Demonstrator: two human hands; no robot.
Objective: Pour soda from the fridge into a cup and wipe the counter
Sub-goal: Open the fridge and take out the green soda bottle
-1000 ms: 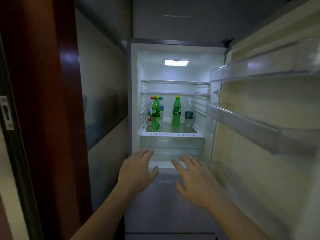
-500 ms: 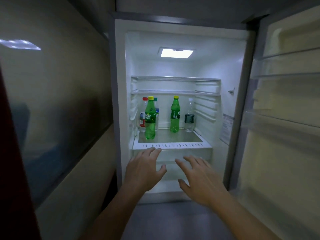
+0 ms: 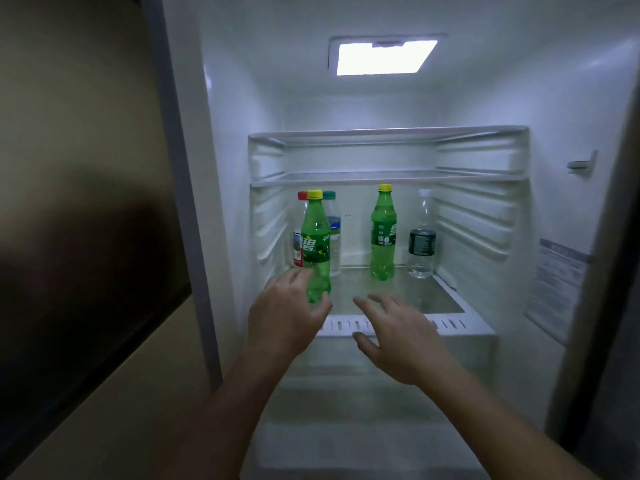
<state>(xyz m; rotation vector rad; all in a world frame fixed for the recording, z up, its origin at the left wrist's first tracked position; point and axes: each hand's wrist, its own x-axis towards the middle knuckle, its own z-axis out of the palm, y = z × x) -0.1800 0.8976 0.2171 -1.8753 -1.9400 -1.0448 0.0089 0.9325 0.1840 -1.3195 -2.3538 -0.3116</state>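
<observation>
Head view: we look into an open white refrigerator (image 3: pixel 242 168) lit by a rectangular ceiling lamp (image 3: pixel 384 57); two bare clear shelves (image 3: pixel 388 176) span the upper part, and beneath them a glass shelf with a white slotted front edge (image 3: pixel 450 323) carries five bottles; our left hand (image 3: pixel 284 313) reaches in at the shelf's front left, fingers spread wide and curled beside the base of the nearer green plastic soda bottle with a yellow cap (image 3: pixel 316 244), the thumb lying in front of its foot, though we cannot tell whether skin touches plastic; our right hand (image 3: pixel 398 336) hovers over the slotted edge, palm down, fingers splayed and holding nothing; a second green soda bottle with a yellow cap (image 3: pixel 382 233) stands upright further back, mid-shelf, well apart from both hands; just right of it stands a clear bottle with a dark label (image 3: pixel 421 240); behind the nearer green bottle, partly hidden, stand a clear bottle with a red cap (image 3: pixel 300 233) and a clear bottle with a teal cap (image 3: pixel 333 226).
</observation>
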